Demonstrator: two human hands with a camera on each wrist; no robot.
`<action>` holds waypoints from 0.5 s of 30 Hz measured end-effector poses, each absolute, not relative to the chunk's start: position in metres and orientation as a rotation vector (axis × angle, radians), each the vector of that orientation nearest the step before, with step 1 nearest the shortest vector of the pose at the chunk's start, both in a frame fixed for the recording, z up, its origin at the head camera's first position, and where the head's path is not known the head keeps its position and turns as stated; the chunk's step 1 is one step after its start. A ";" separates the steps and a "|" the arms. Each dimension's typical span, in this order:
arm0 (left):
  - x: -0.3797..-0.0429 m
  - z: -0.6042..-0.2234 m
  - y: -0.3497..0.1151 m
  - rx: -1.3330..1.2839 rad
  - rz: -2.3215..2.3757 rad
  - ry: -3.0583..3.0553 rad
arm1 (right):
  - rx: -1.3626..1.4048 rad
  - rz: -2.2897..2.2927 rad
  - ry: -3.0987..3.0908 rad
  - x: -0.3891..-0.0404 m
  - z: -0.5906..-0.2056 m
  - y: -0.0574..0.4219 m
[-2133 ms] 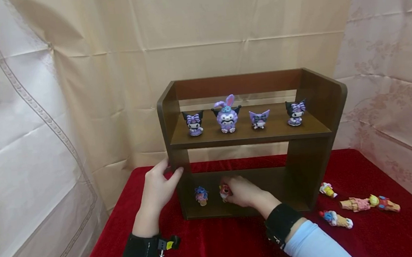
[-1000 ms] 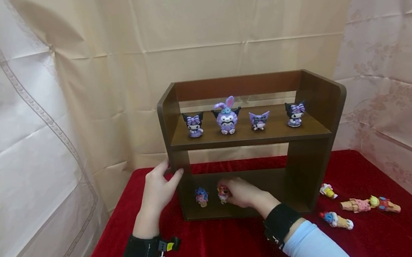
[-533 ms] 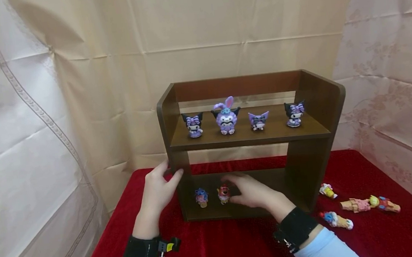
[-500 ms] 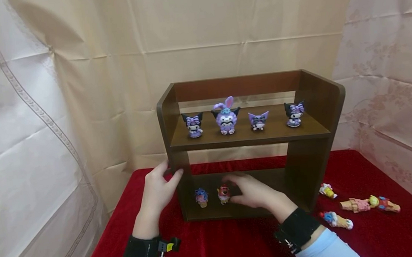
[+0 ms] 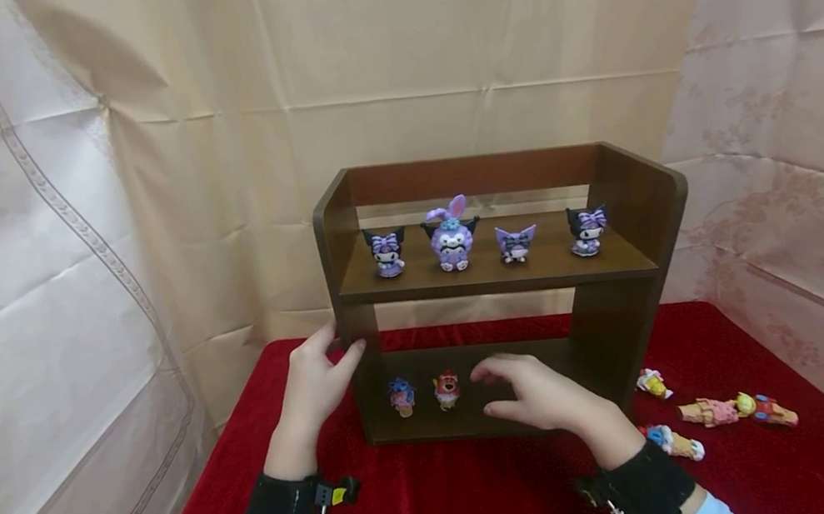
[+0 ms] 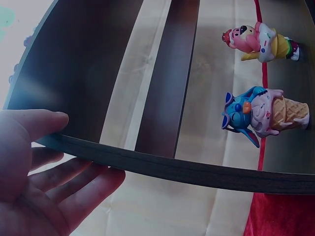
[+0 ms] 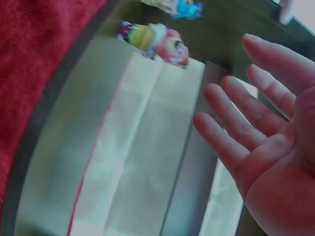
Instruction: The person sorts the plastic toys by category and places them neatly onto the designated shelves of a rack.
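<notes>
A dark brown two-tier wooden shelf (image 5: 498, 286) stands on the table. My left hand (image 5: 319, 380) holds its left side panel, thumb on the inner face and fingers on the outer side. On the lower tier, a blue ice-cream-cone figurine (image 5: 402, 398) stands upright at the left. To its right stands a red-and-pink bear ice-cream-cone figurine (image 5: 446, 390). My right hand (image 5: 539, 390) hovers in front of the lower tier, just right of the bear figurine, with its fingers apart and holding nothing. In the right wrist view the palm and spread fingers show.
Several purple and black figurines (image 5: 451, 240) stand in a row on the upper tier. To the right of the shelf, several ice-cream-cone figurines (image 5: 709, 412) lie on the red velvet cloth (image 5: 422, 499). Cream curtains (image 5: 479, 32) hang behind.
My right hand has let go of the bear figurine, which stands on the lower tier, and has drawn back to the right with its fingers spread. The left hand has stayed on the shelf.
</notes>
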State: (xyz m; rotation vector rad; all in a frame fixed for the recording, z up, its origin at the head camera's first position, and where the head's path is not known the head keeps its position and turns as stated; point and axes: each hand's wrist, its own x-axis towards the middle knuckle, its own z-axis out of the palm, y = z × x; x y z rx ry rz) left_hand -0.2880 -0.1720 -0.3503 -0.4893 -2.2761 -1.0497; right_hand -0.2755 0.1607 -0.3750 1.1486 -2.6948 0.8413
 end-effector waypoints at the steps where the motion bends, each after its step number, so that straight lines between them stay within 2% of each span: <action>1: -0.288 -0.350 -0.172 -0.490 -1.052 -2.275 | 1.154 0.855 -2.689 -0.273 -0.373 0.164; 15: -0.288 -0.350 -0.172 -0.484 -1.034 -2.276 | 1.101 1.003 -2.599 -0.243 -0.352 0.212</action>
